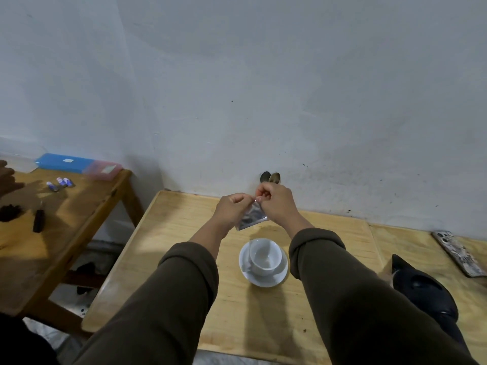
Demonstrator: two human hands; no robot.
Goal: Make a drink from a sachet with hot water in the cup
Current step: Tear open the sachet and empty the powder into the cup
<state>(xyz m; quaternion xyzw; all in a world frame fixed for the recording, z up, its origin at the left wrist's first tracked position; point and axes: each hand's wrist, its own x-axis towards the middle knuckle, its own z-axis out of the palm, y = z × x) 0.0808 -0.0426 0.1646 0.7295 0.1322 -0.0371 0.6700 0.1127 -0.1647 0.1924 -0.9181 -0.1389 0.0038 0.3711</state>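
Held in the air beyond the empty cup point(264, 255), the silvery sachet point(251, 217) looks light, limp and slippery, so both the left hand point(232, 209) and right hand point(276, 202) pinch its top edge with closed fingers.

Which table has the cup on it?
The lighter table right below both hands, against the wall: the white cup sits on its saucer there. The darker table to the left holds only boxes and small items.
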